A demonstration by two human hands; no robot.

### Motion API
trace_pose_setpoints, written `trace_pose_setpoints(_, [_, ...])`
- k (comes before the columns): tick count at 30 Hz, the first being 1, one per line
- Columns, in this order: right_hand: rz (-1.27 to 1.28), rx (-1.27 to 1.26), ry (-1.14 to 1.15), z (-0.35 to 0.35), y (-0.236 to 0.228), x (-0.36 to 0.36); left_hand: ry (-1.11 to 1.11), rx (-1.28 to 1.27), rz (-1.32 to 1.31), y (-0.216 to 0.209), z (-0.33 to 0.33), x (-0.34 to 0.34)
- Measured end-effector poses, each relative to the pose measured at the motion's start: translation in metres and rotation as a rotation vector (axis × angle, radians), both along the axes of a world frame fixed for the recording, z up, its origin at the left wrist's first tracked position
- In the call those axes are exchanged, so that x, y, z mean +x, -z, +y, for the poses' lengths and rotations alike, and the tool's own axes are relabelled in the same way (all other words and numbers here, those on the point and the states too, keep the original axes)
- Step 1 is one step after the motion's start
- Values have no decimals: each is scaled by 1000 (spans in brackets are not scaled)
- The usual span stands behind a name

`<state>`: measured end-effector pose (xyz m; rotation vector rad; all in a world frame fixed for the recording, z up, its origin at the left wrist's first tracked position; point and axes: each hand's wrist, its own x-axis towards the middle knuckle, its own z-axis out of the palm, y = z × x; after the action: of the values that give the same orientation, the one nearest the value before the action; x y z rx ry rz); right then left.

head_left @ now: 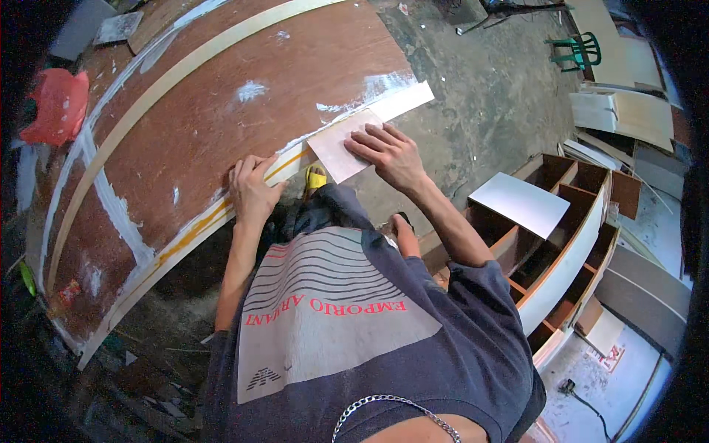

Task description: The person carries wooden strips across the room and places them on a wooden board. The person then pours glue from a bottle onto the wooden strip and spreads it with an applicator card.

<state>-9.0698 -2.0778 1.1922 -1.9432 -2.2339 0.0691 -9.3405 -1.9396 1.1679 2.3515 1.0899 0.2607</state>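
A large brown board with white smears spans the left and middle. Along its near edge runs a pale strip with yellow-orange glue-like streaks. My left hand grips this edge, fingers bent over the top and thumb on the near side. To its right, my right hand holds a flat pale pink rectangular piece against the strip, fingers on top of it. The right thumb is hidden. One corner of the piece juts out past the edge toward me.
A long curved light strip lies across the board, near a red plastic thing. At right stands an open wooden cabinet frame with a white panel on it. Farther back are a green chair and stacked panels.
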Motion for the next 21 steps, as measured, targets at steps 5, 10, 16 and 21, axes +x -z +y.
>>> trace_pose_setpoints(5, [-24, 24, -10, 0, 6, -8, -8, -2, 11, -3, 1, 2])
trace_pose_setpoints(10, [51, -38, 23, -23, 2, -22, 3, 11, 11, -2, 1, 2])
trace_pose_setpoints(16, [111, 78, 128, -22, -14, -22, 15, -4, 22, -2, 2, 4])
trace_pose_setpoints(21, [103, 11, 444, -15, -8, 1, 74, 31, -144, 0, -9, -4])
